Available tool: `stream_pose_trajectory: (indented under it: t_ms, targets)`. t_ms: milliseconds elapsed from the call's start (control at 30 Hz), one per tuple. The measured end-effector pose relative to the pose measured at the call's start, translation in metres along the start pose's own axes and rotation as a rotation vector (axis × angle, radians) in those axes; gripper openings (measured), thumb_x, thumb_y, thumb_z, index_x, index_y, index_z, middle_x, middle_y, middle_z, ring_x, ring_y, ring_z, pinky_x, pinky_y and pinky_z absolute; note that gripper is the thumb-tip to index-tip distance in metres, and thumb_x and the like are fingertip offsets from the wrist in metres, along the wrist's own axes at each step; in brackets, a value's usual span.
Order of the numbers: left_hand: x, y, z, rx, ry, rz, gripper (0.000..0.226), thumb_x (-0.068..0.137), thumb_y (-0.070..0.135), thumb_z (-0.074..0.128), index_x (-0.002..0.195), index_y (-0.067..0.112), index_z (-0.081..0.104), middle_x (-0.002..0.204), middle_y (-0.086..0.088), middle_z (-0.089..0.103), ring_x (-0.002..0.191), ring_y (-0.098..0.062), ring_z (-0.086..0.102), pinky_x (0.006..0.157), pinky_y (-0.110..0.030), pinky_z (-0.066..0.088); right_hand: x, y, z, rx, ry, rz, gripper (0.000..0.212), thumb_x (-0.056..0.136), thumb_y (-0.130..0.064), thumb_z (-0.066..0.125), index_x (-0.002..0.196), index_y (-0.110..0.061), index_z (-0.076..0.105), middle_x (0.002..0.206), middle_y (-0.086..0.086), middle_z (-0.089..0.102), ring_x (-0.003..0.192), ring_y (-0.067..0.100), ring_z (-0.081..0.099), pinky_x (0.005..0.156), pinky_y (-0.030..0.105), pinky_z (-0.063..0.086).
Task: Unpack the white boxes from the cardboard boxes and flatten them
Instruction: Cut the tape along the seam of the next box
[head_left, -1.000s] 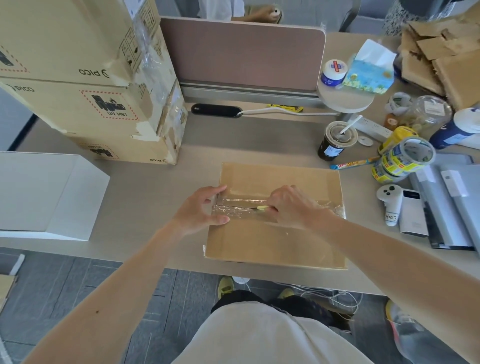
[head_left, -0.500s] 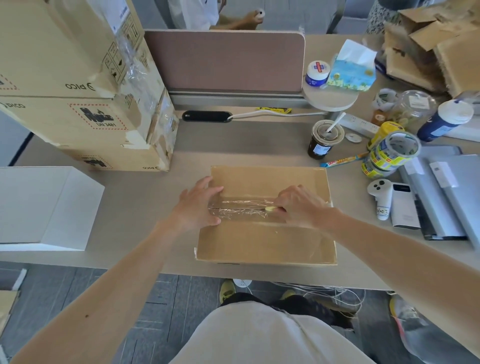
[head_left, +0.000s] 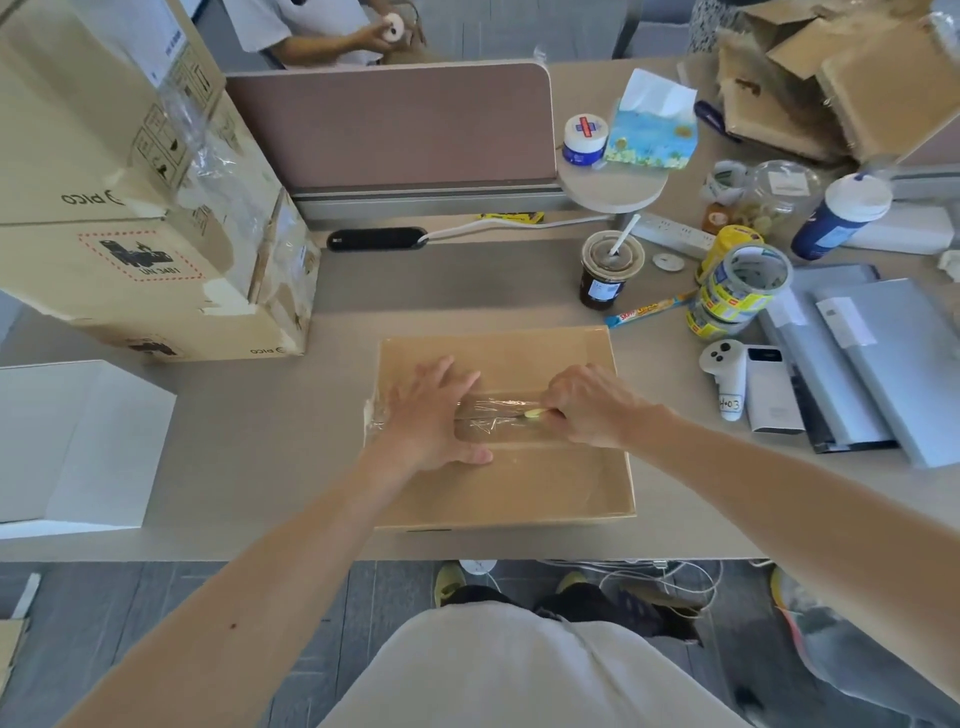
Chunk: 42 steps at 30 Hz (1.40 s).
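Both hands meet the taped cardboard box (head_left: 519, 488) near the table's (head_left: 249, 415) front edge, left hand (head_left: 431, 415) flat with fingers spread, right hand (head_left: 592, 405) curled round a yellow-tipped tool (head_left: 535, 413); stiff, likely light board, best steadied beside the seam.

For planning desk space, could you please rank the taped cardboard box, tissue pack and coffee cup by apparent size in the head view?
1. taped cardboard box
2. tissue pack
3. coffee cup
Last two unsure: the pack sits farther back.
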<state>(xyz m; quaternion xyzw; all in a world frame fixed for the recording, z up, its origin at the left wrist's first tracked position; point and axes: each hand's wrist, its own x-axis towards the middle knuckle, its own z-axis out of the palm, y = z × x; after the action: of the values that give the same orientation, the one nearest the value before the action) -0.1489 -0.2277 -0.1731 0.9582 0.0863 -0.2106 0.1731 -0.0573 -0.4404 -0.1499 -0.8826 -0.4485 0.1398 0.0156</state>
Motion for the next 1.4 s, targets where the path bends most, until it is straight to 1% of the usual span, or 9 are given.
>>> stream_pose_trajectory:
  t_ms: [133, 267, 533, 700, 867, 1033, 1133, 1267, 1400]
  targets:
    - [0.004, 0.006, -0.003, 0.016, -0.010, -0.024, 0.120, 0.058, 0.061, 0.087, 0.155, 0.040, 0.020, 0.163, 0.001, 0.002, 0.152, -0.025, -0.005, 0.118, -0.064, 0.012, -0.004, 0.009, 0.003, 0.011, 0.029, -0.017, 0.031, 0.096, -0.024, 0.046, 0.110, -0.016, 0.073, 0.097, 0.006, 0.068, 0.092, 0.029, 0.063, 0.073, 0.030, 0.044]
    - [0.004, 0.008, -0.006, 0.016, -0.006, -0.036, 0.122, 0.056, 0.059, 0.089, 0.155, 0.041, 0.020, 0.161, 0.001, 0.004, 0.151, -0.023, -0.002, 0.117, -0.063, 0.017, -0.010, 0.018, 0.002, 0.026, 0.053, -0.050, 0.029, 0.097, -0.021, 0.048, 0.111, -0.015, 0.073, 0.097, 0.009, 0.069, 0.093, 0.031, 0.063, 0.069, 0.028, 0.034]
    - [0.005, 0.012, -0.008, 0.041, -0.011, -0.062, 0.123, 0.054, 0.058, 0.090, 0.155, 0.041, 0.022, 0.161, 0.002, 0.006, 0.152, -0.023, 0.001, 0.116, -0.063, 0.019, -0.025, 0.044, 0.003, -0.015, -0.005, -0.024, 0.030, 0.100, -0.024, 0.045, 0.107, -0.011, 0.071, 0.101, 0.006, 0.068, 0.094, 0.028, 0.063, 0.077, 0.030, 0.043]
    - [0.003, 0.016, -0.010, 0.041, -0.004, -0.079, 0.123, 0.054, 0.055, 0.092, 0.155, 0.039, 0.024, 0.160, 0.002, 0.008, 0.151, -0.022, 0.003, 0.115, -0.063, 0.023, -0.033, 0.056, 0.003, -0.031, -0.001, -0.030, 0.029, 0.099, -0.023, 0.046, 0.103, -0.011, 0.072, 0.097, 0.007, 0.069, 0.095, 0.029, 0.063, 0.070, 0.027, 0.031]
    - [0.005, 0.018, -0.009, 0.058, 0.007, -0.092, 0.125, 0.051, 0.053, 0.093, 0.155, 0.038, 0.025, 0.160, 0.001, 0.010, 0.151, -0.022, 0.006, 0.113, -0.061, 0.029, -0.048, 0.073, 0.002, -0.020, 0.005, -0.042, 0.032, 0.102, -0.025, 0.044, 0.120, -0.024, 0.070, 0.105, 0.000, 0.071, 0.101, 0.023, 0.063, 0.079, 0.030, 0.044]
    - [0.005, 0.019, -0.007, 0.052, 0.004, -0.096, 0.126, 0.051, 0.051, 0.094, 0.155, 0.037, 0.025, 0.160, 0.000, 0.011, 0.151, -0.022, 0.005, 0.114, -0.058, 0.029, -0.055, 0.078, 0.004, 0.036, 0.121, -0.091, 0.023, 0.099, -0.020, 0.055, 0.101, -0.012, 0.076, 0.089, 0.008, 0.072, 0.087, 0.033, 0.066, 0.070, 0.032, 0.040]
    - [0.003, 0.022, -0.008, 0.058, 0.000, -0.108, 0.126, 0.052, 0.049, 0.094, 0.155, 0.037, 0.023, 0.161, 0.000, 0.009, 0.152, -0.021, 0.004, 0.115, -0.058, 0.029, -0.058, 0.081, 0.003, 0.017, 0.063, -0.070, 0.027, 0.101, -0.023, 0.051, 0.101, -0.012, 0.075, 0.090, 0.008, 0.071, 0.088, 0.032, 0.065, 0.070, 0.031, 0.038]
    - [0.001, 0.027, -0.010, 0.068, -0.016, -0.132, 0.126, 0.054, 0.047, 0.094, 0.156, 0.036, 0.021, 0.162, 0.001, 0.006, 0.152, -0.022, 0.004, 0.115, -0.058, 0.029, -0.064, 0.095, 0.012, 0.000, 0.178, -0.106, 0.023, 0.079, -0.007, 0.074, 0.058, -0.008, 0.064, 0.054, 0.004, 0.058, 0.050, 0.030, 0.057, 0.053, 0.025, 0.029]
    - [-0.001, 0.032, -0.011, 0.096, -0.031, -0.146, 0.125, 0.058, 0.046, 0.093, 0.157, 0.035, 0.018, 0.163, 0.001, 0.004, 0.152, -0.022, 0.003, 0.116, -0.057, 0.027, -0.066, 0.099, 0.014, -0.011, 0.155, -0.086, 0.020, 0.088, -0.010, 0.064, 0.068, -0.007, 0.069, 0.065, 0.006, 0.063, 0.061, 0.030, 0.060, 0.057, 0.028, 0.030]
